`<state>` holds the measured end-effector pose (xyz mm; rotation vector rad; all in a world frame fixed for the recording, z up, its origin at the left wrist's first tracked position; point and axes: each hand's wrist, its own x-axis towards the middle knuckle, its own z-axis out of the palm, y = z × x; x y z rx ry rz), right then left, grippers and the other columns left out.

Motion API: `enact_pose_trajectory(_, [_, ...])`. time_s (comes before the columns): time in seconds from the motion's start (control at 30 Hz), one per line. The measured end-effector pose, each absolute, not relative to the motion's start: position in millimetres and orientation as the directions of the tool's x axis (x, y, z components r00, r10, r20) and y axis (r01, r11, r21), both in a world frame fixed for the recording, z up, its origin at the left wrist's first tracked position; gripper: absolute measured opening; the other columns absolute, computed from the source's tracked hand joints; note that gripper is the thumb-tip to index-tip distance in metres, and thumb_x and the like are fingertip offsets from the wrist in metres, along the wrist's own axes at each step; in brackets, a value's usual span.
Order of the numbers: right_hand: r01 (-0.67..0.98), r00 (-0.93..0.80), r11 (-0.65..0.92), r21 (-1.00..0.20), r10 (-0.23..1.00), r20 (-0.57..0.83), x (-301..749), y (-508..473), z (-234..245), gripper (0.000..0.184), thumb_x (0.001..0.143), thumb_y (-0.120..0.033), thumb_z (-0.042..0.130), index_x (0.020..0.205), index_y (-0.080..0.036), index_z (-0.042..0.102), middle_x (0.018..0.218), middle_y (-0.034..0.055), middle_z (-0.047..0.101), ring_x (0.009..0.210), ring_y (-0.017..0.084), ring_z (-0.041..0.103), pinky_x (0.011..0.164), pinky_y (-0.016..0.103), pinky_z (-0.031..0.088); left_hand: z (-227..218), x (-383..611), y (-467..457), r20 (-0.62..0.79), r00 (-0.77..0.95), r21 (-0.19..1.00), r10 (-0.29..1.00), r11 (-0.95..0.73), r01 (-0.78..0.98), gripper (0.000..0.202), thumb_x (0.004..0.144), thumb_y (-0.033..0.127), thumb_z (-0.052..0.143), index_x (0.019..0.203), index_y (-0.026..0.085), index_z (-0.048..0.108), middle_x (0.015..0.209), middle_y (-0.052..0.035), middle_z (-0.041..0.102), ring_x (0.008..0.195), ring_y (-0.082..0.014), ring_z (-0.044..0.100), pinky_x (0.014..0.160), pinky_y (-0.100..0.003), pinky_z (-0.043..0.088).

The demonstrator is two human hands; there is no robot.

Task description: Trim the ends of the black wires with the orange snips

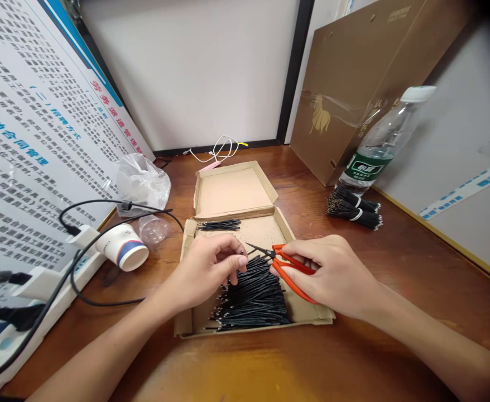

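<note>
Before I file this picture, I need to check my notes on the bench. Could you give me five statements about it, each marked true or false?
1. The right hand holds an orange-handled hand tool. True.
2. The cardboard box is shut. False: its lid is open, and black wires lie inside.
3. The hand tool's handles are green. False: they are orange.
4. The dark bundles by the plastic bottle are tied with white bands. True.
5. The plastic bottle has a red cap. False: its cap is white.
</note>
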<state>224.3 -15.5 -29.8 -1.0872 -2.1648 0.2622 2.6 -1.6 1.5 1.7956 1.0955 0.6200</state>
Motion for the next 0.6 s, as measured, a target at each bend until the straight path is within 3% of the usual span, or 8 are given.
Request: enact_pose_trajectory(0.6, [0.603,-0.464,0.647,-0.467,0.76,0.455,223.8,-16.5,-26.5,0.015,0.08,-0.021,0.057,0.073,-0.014,0.068,0.05,-0.0033,0.05,0.046,0.008,0.034,0.048,0.024,0.028,-0.2,1.7,-0.3,-0.002,0.479,0.883,0.878,-0.223,0.414,0.015,0.085,0.019,0.056,0.074,0.012,0.064,0.066,-0.0019,0.061,0.053,-0.0093,0.058,0.049,-0.019,0.047])
